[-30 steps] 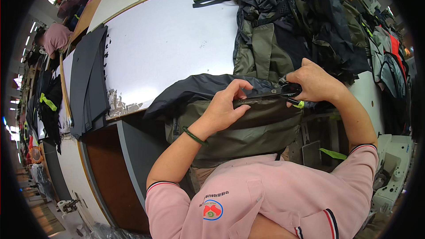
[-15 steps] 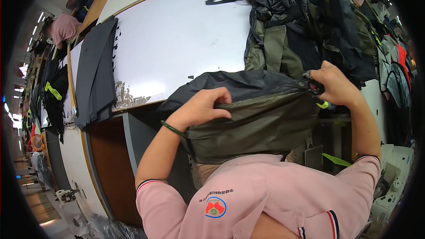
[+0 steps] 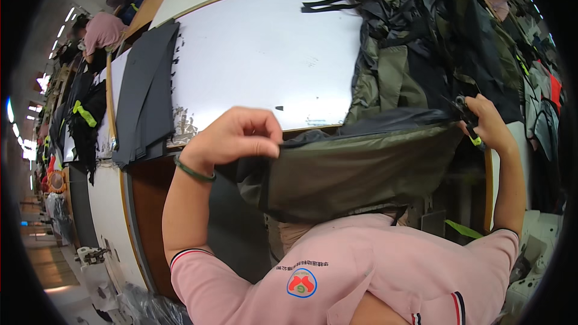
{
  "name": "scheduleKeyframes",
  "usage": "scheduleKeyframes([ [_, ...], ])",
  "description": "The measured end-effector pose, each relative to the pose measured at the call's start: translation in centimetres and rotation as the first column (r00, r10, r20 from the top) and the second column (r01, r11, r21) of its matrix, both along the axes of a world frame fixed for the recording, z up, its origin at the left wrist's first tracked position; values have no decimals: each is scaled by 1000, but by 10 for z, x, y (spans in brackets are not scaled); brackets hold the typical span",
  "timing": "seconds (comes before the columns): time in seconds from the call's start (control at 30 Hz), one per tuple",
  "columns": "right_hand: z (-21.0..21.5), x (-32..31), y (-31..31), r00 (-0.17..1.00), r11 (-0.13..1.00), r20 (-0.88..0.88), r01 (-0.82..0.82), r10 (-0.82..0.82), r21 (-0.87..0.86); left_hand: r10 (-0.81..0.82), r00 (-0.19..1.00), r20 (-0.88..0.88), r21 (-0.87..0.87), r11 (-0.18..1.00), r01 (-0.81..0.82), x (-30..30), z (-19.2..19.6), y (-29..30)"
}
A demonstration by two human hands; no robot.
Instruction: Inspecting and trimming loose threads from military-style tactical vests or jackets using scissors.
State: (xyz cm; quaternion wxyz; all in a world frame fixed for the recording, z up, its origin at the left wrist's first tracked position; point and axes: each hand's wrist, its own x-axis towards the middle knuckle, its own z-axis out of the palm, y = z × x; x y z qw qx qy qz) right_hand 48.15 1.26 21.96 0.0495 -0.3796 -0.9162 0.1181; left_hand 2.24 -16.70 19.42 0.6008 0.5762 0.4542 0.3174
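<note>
An olive and black piece of thin, shiny fabric (image 3: 355, 168) hangs stretched between my hands, its lower part against my lap. My left hand (image 3: 235, 135) pinches its top edge at the left end, thumb against bent fingers. My right hand (image 3: 490, 123) is closed at the right end, round what look like dark scissors (image 3: 466, 111), beside the fabric's corner. A yellow-green bit (image 3: 476, 141) shows below those fingers; whether it belongs to the scissors I cannot tell.
Beyond the fabric is a white tabletop (image 3: 265, 54) with a chipped edge. Dark grey cut panels (image 3: 144, 90) lie at its left, and a heap of olive and black garments (image 3: 397, 54) covers its right. Another person (image 3: 103, 31) is at the far left. A sewing machine (image 3: 533, 253) stands at right.
My hands have moved apart, left hand leftward and right hand rightward. The fabric's top edge is now drawn straighter. The left thumb and fingers, apart before, have closed on the edge.
</note>
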Motion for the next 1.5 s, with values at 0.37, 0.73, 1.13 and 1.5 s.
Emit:
scheduleKeyframes([
  [0.37, -51, 21, 7, 995, 996, 46, 87, -87, -7, 303, 779, -549, 187, 953, -239, -3, -73, 2],
  [0.73, -69, 19, 13, 994, 995, 31, 103, -103, -11, 545, 529, -650, 558, 816, -154, 7, -146, 36],
  [1.13, -88, 19, 20, 991, 990, 32, 131, -130, -45, 420, 706, -570, 393, 894, -215, 4, -151, 39],
  [1.5, -68, 3, 2, 993, 991, 16, 112, -113, 77, 422, 905, 59, -33, 907, -420, -5, -136, 2],
])
